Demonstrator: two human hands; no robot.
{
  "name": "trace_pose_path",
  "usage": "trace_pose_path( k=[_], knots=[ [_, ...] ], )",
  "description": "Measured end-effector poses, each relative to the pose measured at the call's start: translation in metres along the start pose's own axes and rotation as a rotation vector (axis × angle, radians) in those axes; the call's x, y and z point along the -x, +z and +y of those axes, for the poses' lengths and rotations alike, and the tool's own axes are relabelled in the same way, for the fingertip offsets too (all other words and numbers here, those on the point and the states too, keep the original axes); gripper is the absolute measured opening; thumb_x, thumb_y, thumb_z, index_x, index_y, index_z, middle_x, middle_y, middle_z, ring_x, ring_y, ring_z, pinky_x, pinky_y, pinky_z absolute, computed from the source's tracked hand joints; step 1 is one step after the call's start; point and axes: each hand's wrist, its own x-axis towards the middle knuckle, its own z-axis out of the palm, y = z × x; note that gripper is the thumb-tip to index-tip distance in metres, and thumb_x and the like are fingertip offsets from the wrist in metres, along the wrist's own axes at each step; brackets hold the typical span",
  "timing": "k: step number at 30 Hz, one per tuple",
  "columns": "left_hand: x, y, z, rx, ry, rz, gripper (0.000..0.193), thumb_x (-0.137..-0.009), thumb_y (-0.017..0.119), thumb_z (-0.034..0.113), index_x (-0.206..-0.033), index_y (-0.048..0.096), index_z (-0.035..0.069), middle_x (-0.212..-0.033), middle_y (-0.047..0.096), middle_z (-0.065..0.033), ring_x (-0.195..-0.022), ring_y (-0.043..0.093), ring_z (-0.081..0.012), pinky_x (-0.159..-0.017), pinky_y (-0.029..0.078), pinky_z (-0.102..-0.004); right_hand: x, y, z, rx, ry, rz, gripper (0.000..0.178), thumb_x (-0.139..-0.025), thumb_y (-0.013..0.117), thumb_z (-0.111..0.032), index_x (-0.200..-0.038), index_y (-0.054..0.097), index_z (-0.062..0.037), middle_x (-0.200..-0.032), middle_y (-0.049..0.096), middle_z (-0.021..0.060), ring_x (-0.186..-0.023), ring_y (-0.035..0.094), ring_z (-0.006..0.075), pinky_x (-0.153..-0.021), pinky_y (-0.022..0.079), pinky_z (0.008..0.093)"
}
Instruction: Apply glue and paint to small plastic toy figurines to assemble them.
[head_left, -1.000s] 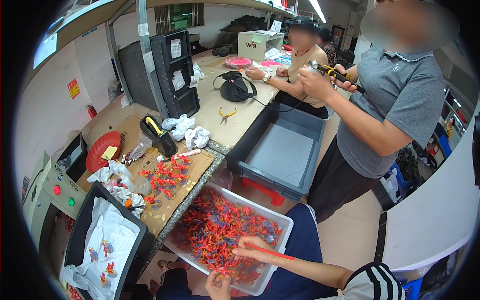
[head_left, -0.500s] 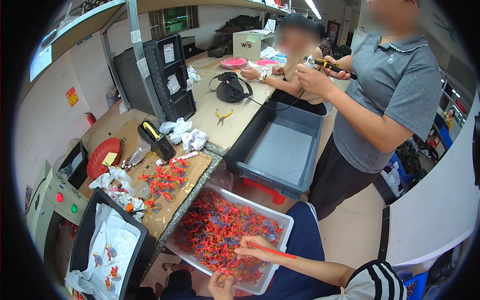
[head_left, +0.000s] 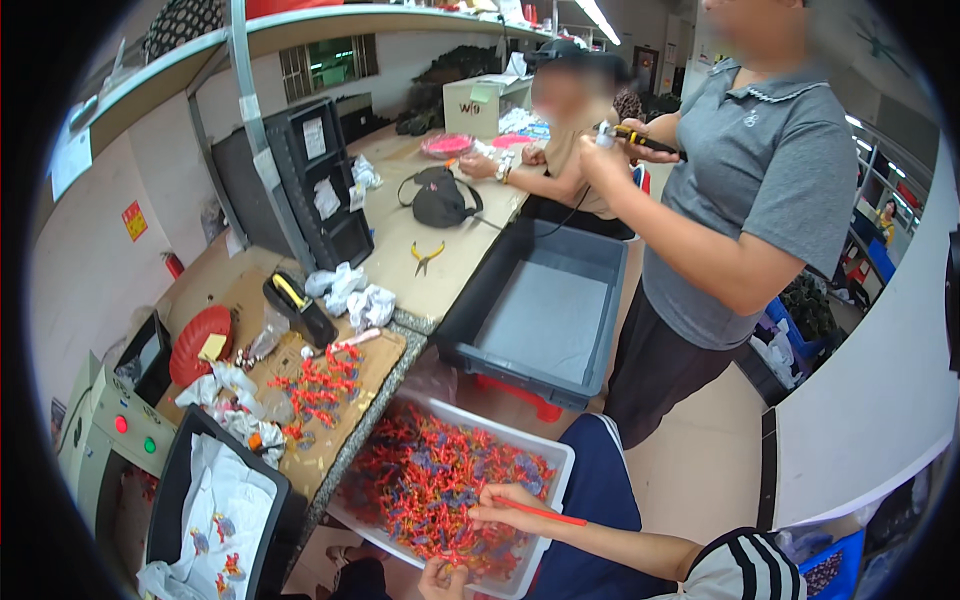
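Observation:
My right hand (head_left: 503, 506) is closed in a pinch around a slim red pen-like tool (head_left: 550, 515), whose shaft lies back along my wrist. At the lower edge, my left hand (head_left: 441, 581) has its fingers pinched on a small red figure piece (head_left: 456, 563), partly hidden by the fingers. Both hands are over a white plastic bin (head_left: 568, 463) heaped with small red, purple and yellow figure pieces (head_left: 425, 475). The tool's tip is hard to make out against the pile.
Several similar pieces (head_left: 318, 385) stand on the bench board to the left. A black tray (head_left: 280, 520) holds white paper and a few pieces. Beyond the bin sits a grey crate (head_left: 545, 310). Yellow-handled pliers (head_left: 428, 257) lie on the table. A standing co-worker (head_left: 770, 190) holds a tool; another sits behind.
The whole view has shifted slightly, so the bench and bin sit a little lower and further left. Both my hands keep their grips above the bin.

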Motion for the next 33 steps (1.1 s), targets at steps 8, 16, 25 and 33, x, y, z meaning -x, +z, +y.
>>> trace_pose_path(
  k=[8,16,25,33],
  knots=[
    [-0.018,-0.031,-0.01,-0.023,0.179,0.022,0.028,-0.083,0.059,-0.006,-0.111,0.053,-0.006,-0.098,0.067,-0.0153,-0.081,0.068,-0.0213,-0.071,0.056,-0.0306,-0.017,0.031,-0.006,0.132,-0.037,-0.085,0.017,-0.091,0.062,-0.015,-0.085,0.05,-0.0061,-0.088,0.065,0.0053,-0.09,0.064,0.0119,-0.071,0.048,0.0237],
    [-0.002,0.018,-0.002,-0.134,0.215,0.001,0.035,-0.099,0.045,0.023,-0.13,0.037,0.01,-0.098,0.05,-0.0028,-0.091,0.053,-0.0119,-0.075,0.046,-0.0262,0.022,0.058,0.016,0.393,-0.267,-0.136,0.03,-0.085,0.063,-0.008,-0.113,0.059,0.0022,-0.084,0.061,0.0017,-0.073,0.056,0.0096,-0.063,0.045,0.023],
    [0.03,-0.018,-0.032,0.243,0.418,0.146,0.038,-0.09,0.045,0.003,-0.127,0.041,0.006,-0.112,0.051,-0.0035,-0.105,0.05,-0.0107,-0.09,0.042,-0.027,-0.007,0.073,0.041,0.768,-0.159,-0.544,0.032,-0.091,0.06,-0.009,-0.122,0.058,-0.0029,-0.108,0.064,0.0093,-0.096,0.059,0.0163,-0.084,0.047,0.0262],
    [0.012,-0.037,0.02,0.431,0.169,0.198,0.03,-0.091,0.049,0.0,-0.121,0.044,0.002,-0.101,0.06,-0.0094,-0.088,0.063,-0.0155,-0.075,0.053,-0.0268,-0.011,0.101,-0.003,0.308,-0.113,-0.334,0.034,-0.091,0.056,-0.004,-0.123,0.05,0.0035,-0.111,0.063,0.0134,-0.099,0.06,0.016,-0.088,0.047,0.0275]
  ],
)
